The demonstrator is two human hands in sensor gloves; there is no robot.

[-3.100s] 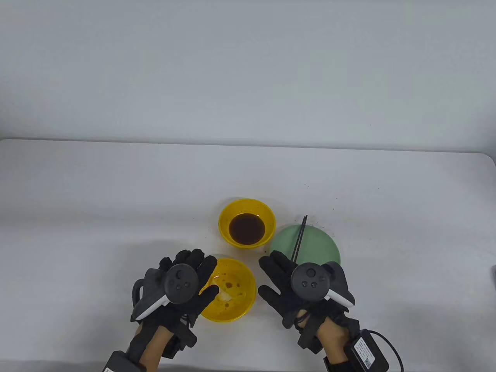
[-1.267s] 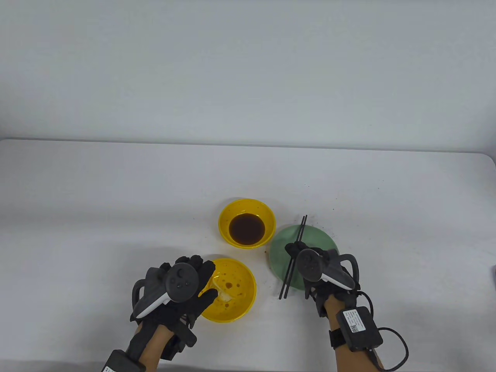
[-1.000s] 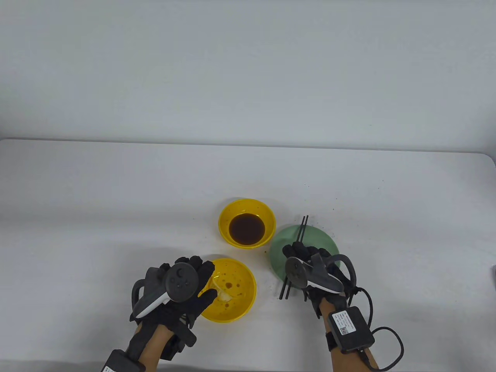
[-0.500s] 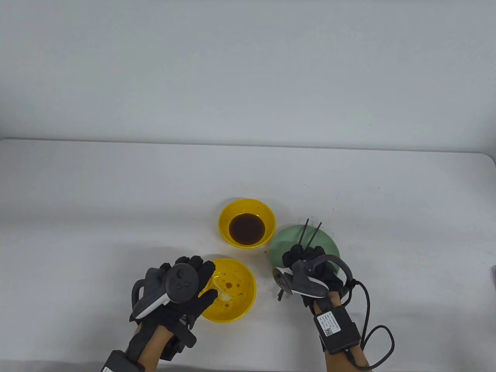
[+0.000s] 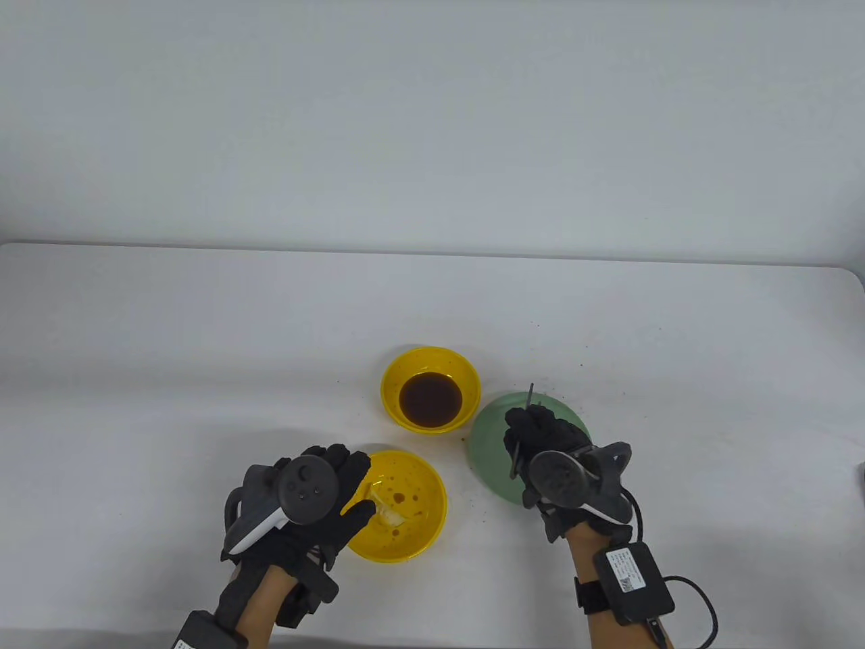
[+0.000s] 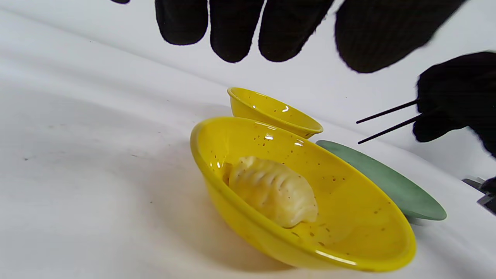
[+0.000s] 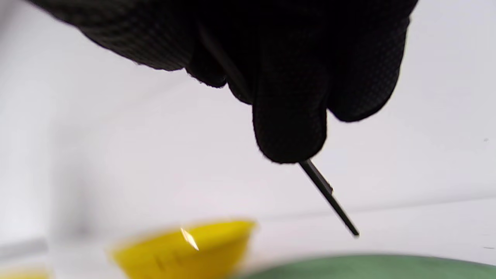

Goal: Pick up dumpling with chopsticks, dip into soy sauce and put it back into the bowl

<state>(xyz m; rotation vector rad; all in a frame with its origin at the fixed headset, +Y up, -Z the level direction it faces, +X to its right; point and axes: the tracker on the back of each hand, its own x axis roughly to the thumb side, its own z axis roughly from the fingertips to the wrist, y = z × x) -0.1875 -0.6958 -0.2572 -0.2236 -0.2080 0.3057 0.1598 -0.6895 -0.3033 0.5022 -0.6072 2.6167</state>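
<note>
a staged recording set-up rather than a lived-in kitchen is suggested: a plain white table point(image 5: 203, 324) is set against a bare pale wall point(image 5: 432, 122), and only bowls and a plate are laid out

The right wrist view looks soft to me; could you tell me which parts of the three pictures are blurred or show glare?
Right wrist view: the yellow bowl and green plate are blurred, with one glint on the bowl; the chopsticks read fairly sharp. Left wrist view: the dumpling is crisp, with small highlights on its bowl's rim. Table view: evenly lit, with soft shadows.
</note>
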